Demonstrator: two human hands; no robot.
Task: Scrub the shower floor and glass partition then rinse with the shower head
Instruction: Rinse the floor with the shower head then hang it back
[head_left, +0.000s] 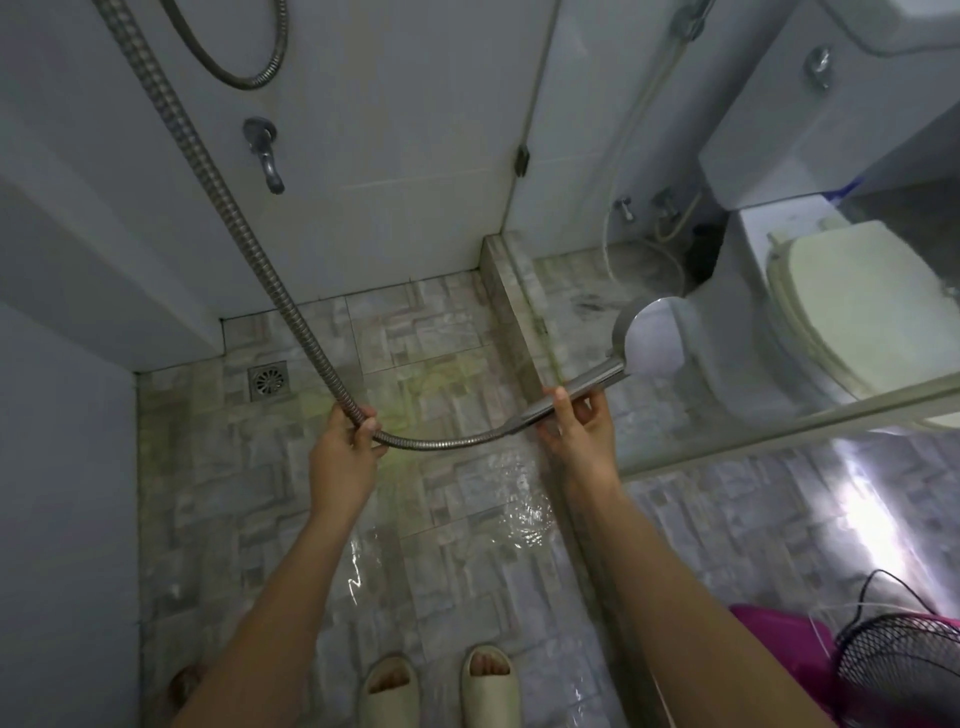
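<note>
Two slippers (389, 691) stand on the wet shower floor (467, 519); above it the left hand (345, 447) grips the metal hose (228, 208); the right hand (576, 431) holds the shower head (649, 338) by its handle, just beside the glass partition (779, 423); farther, a drain (267, 380) sits near the corner.

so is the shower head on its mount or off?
Off: right hand grips the shower head handle, left hand holds the hose.
</note>
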